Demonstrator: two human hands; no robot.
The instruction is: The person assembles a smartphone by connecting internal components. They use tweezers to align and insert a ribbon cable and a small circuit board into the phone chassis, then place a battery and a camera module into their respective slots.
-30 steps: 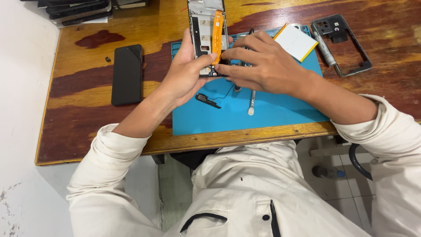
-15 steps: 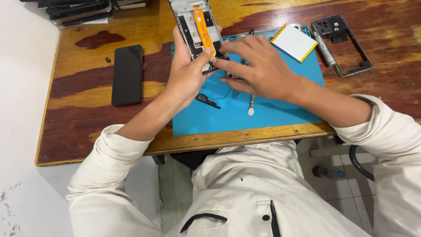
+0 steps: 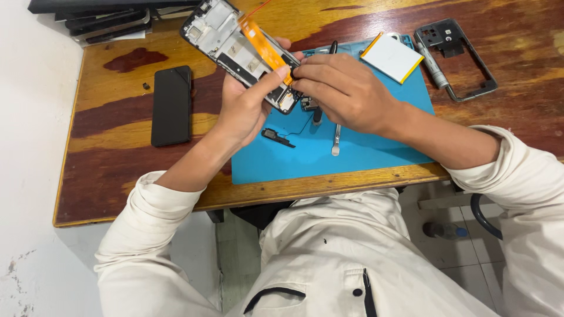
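My left hand (image 3: 247, 105) grips an opened phone body (image 3: 223, 35) near its lower end and holds it tilted above the blue work mat (image 3: 352, 155). An orange flex ribbon (image 3: 264, 47) runs along the phone's bare frame. My right hand (image 3: 346, 94) pinches at the phone's lower end, where the ribbon stops, right against my left thumb. What the right fingertips hold is hidden. Below the hands on the mat lie a small black part with a thin wire (image 3: 279, 137) and a slim metal tool (image 3: 336, 140).
A white battery with a yellow edge (image 3: 392, 57) lies at the mat's far right corner. A black phone frame (image 3: 461, 56) and a grey pen-like tool (image 3: 433, 63) rest on the wooden table (image 3: 117, 170). A black phone (image 3: 171, 104) lies at left. Dark flat devices (image 3: 106, 17) are stacked far left.
The phone body has turned from upright to slanting toward the far left. Both hands stayed together at its lower end and shifted slightly.
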